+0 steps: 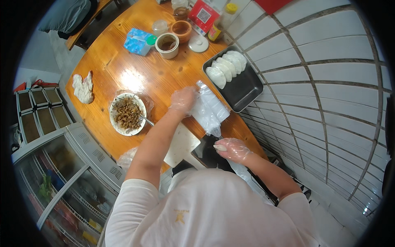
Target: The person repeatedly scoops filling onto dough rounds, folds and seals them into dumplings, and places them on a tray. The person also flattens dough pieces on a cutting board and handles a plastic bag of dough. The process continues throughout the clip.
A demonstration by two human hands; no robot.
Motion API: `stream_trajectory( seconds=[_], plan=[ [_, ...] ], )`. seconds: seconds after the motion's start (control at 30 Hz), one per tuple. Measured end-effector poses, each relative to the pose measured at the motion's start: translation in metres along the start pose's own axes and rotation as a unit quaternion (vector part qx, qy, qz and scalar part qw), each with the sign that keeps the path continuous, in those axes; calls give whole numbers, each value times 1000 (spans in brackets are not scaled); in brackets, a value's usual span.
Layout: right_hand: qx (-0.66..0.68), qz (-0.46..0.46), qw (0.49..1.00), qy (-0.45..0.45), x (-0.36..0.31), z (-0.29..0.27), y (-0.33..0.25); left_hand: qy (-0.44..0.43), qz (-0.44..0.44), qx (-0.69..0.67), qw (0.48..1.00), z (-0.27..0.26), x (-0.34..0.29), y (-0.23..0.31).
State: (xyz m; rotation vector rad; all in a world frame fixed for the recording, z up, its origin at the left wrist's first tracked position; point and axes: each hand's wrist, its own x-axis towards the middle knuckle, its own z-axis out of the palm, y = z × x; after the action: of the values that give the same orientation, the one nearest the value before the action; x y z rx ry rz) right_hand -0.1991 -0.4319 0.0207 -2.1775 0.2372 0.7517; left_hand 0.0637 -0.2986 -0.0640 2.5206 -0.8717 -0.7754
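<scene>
My left hand (183,99), in a clear plastic glove, has its fingers closed at the left edge of a clear plastic sheet (207,108) on the wooden table. My right hand (235,150), gloved too, is closed around a small white lump (221,147) that looks like dough, held low near the table's front edge. Left of my left arm sits a white bowl (113,123) of brown chopped filling (126,112), with a metal spoon handle (147,120) sticking out. Several white half-moon dumplings (217,77) lie overlapping in a black tray (245,92) beyond the plastic.
A lump of dough (83,88) rests near the table's left edge. At the back are a blue tissue pack (138,41), jars (167,46), a white lid (198,43) and a yellow-capped bottle (218,26). A tiled wall (304,78) borders the right; a glass-door fridge (66,177) stands left.
</scene>
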Motion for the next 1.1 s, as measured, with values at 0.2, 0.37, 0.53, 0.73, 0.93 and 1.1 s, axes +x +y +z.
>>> stream_trajectory(
  seconds=[0.2,0.37,0.53,0.73,0.93,1.1],
  plan=[
    [212,109,964,114,6,-37,-17,44,11,-1,999,10,-4,-1],
    [35,188,975,110,79,-11,-1,41,-16,31,999,12,-12,6],
    [90,181,979,-8,40,-6,24,65,-16,46,997,12,-15,13],
    [186,170,967,49,-21,-8,34,73,-14,31,997,13,-12,15],
    [136,177,972,77,82,-14,13,42,-23,110,993,11,-7,17],
    [108,173,977,-53,57,-10,16,47,-1,98,994,10,-9,12]
  ],
)
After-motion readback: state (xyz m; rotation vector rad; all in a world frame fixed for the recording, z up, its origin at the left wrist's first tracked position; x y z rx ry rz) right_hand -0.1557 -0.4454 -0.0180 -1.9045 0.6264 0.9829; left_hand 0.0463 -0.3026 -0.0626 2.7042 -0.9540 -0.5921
